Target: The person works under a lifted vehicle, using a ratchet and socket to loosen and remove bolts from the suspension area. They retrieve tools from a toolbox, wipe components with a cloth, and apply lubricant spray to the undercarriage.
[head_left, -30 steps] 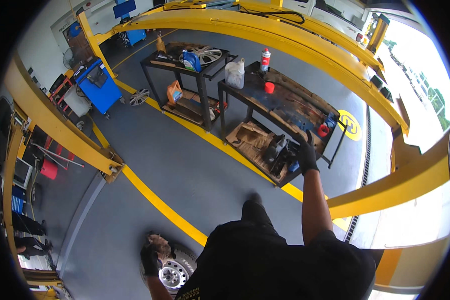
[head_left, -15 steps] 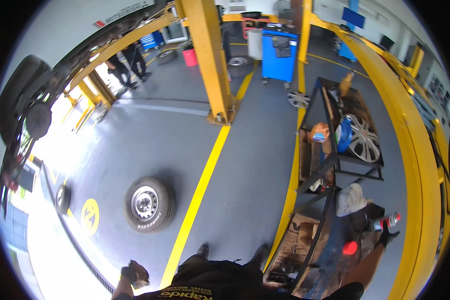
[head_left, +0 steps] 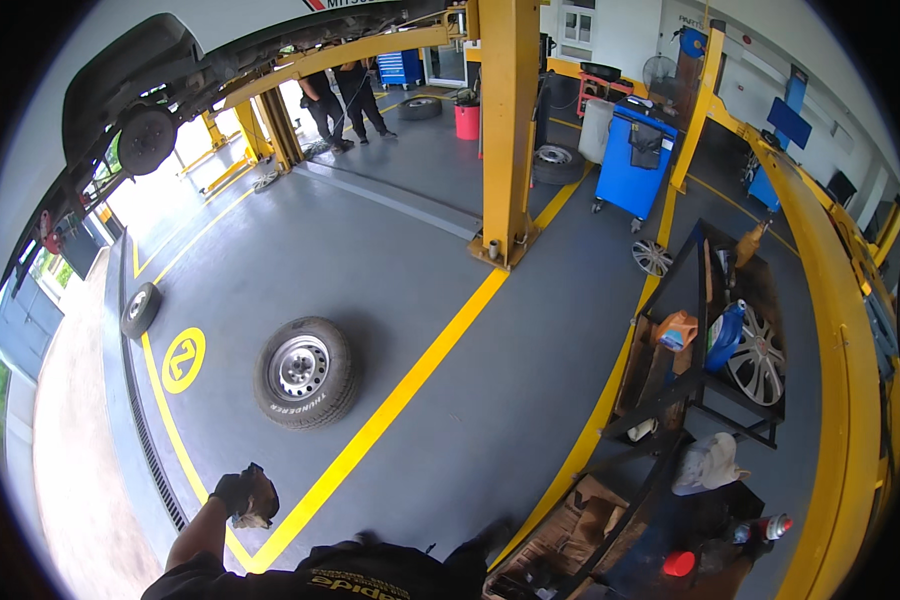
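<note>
My left hand, in a dark glove, is held out over the floor at the lower left, closed round a crumpled brownish rag. My right hand is out of view. At the lower right, a spray can with a red top is on the dark cart. A round red cap sits near it on the same cart. Ahead of me a wheel with a silver rim lies on its side on the grey floor.
A yellow lift post stands ahead, with a raised vehicle at upper left. On the right, a black rack carries bottles and a wheel cover. Beyond are a blue tool cabinet and two people. Another wheel stands left.
My right hand, at the spray can before, has left the view. My left hand has come up and forward with the rag. The view has turned left.
</note>
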